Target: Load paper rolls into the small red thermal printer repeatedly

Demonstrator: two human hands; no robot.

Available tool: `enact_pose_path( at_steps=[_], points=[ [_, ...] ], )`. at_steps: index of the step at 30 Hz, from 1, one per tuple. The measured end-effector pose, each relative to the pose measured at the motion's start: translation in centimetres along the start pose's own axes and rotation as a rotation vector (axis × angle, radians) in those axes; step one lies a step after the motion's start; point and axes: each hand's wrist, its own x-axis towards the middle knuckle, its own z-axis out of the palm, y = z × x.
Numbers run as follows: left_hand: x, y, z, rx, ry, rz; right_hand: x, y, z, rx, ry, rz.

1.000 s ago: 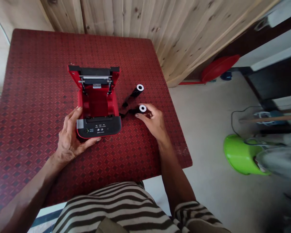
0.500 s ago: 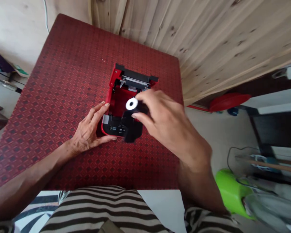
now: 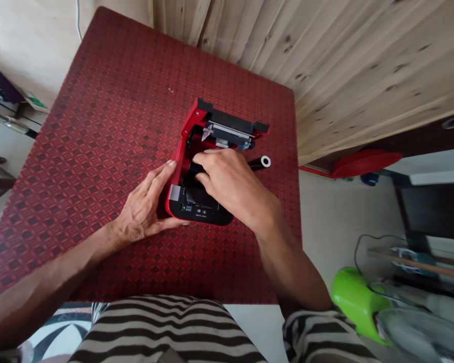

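Observation:
A small red-and-black label printer [image 3: 202, 214] stands on the table with its lid [image 3: 230, 123] raised at the back. My left hand [image 3: 142, 206] steadies it, fingertips on the left wall and thumb along the front edge. Inside the opening, my right hand [image 3: 234, 184] has thumb and fingers closed on a black roll [image 3: 196, 169], mostly hidden by the hand. To the right of that hand, past the printer's side, sticks out a black roll with a white core [image 3: 265, 162]. Whether the two black parts are joined is hidden behind my hand.
A red patterned cloth [image 3: 109, 126] covers the table. Wooden planks [image 3: 325, 60] run along its far right side. On the floor at the right are a bright green container [image 3: 357, 302] and a cable [image 3: 357, 242].
My right hand has lowered into the printer with the black roll. The white-cored end, earlier facing left at my fingertips, now shows right of the hand. The left hand keeps its hold.

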Motion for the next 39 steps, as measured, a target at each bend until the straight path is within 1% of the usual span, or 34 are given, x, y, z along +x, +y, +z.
enact_pose_path(
  at_steps=[6,8,10,13,16,17,18,20,22,23,24,25,26,27,28,30,31,34,36,39],
  points=[
    [0.0,0.0,-0.1,-0.001,0.003,-0.011,0.8,-0.3,0.1,-0.053,-0.046,0.037],
    [-0.1,-0.1,0.0,0.001,-0.005,-0.014,0.9,-0.3,0.4,-0.061,-0.035,0.040],
    [-0.1,-0.2,-0.1,-0.001,-0.013,-0.023,0.6,0.0,0.7,-0.031,0.014,0.014],
    [0.1,-0.3,-0.7,-0.021,-0.046,-0.032,-1.6,0.8,0.6,0.089,0.168,-0.068],
    [0.4,-0.1,-2.0,-0.049,-0.063,-0.023,-5.3,2.0,-0.5,0.230,0.397,-0.157],
    [0.5,0.2,-2.6,-0.034,-0.048,-0.017,-6.5,2.5,-1.0,0.271,0.482,-0.155],
    [0.7,0.5,-3.1,0.003,-0.021,-0.002,-7.5,2.9,-1.4,0.301,0.565,-0.127],
    [1.4,1.3,-4.3,0.113,0.035,0.082,-8.8,3.8,-1.8,0.340,0.724,-0.022],
    [2.7,2.1,-5.4,0.198,0.077,0.182,-9.0,4.6,-1.6,0.386,0.844,0.066],
    [3.6,2.3,-6.0,0.211,0.094,0.207,-8.8,4.9,-1.3,0.419,0.889,0.083],
    [4.7,2.4,-6.5,0.209,0.113,0.198,-8.6,5.2,-0.9,0.453,0.922,0.088],
    [5.9,2.4,-7.0,0.191,0.122,0.155,-8.5,5.3,-0.4,0.480,0.948,0.091],
    [7.2,2.2,-7.3,0.170,0.147,0.095,-8.4,5.3,0.2,0.498,0.964,0.097],
    [8.4,1.8,-7.6,0.136,0.135,0.055,-8.4,5.1,0.7,0.509,0.972,0.102],
    [9.5,1.3,-7.6,0.098,0.068,0.039,-8.5,4.7,1.3,0.517,0.962,0.099],
    [11.2,0.2,-7.3,-0.037,-0.049,0.069,-8.7,3.6,2.6,0.519,0.908,0.049],
    [11.6,-0.3,-7.1,-0.112,-0.064,0.055,-8.8,2.9,3.3,0.507,0.867,0.004],
    [11.8,-1.2,-6.2,-0.222,-0.015,0.010,-8.2,0.7,5.0,0.415,0.765,-0.115],
    [11.5,-1.2,-6.0,-0.227,0.007,-0.002,-7.4,-0.3,5.8,0.346,0.713,-0.121],
    [11.2,-1.2,-5.9,-0.213,0.015,0.000,-6.3,-0.9,6.1,0.294,0.679,-0.094]
  ],
)
